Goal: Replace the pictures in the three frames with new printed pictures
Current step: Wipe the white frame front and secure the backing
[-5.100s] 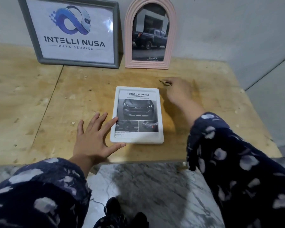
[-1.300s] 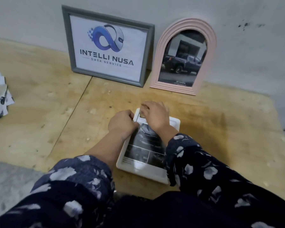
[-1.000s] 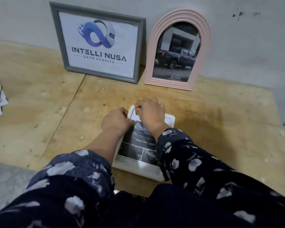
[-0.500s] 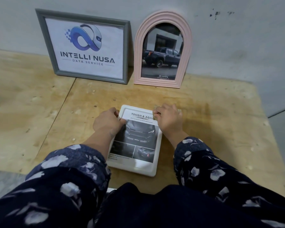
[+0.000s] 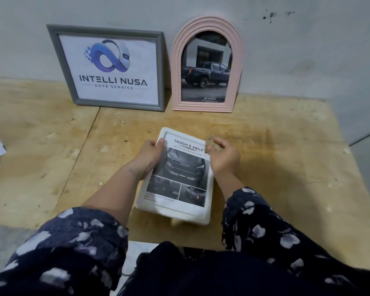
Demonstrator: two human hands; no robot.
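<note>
White frame (image 5: 205, 207) w/ "TOUGH & AGILE" Toyota print (near end tilted up) gripped at its 9 o'clock edge by left hand (image 5: 148, 157), right hand (image 5: 223, 157) curled at 2 o'clock, grip unclear.

Dim, soft light; wide-angle edge bending; slight blur.

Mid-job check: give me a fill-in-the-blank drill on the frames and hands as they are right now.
1. The arched frame leaning on the wall is ____ in colour.
2. The white frame is gripped at its edge by the ____ hand.
3. The right hand is beside the white frame's ____ edge.
4. The grey frame reads INTELLI ____.

Missing words: pink; left; right; NUSA
</note>
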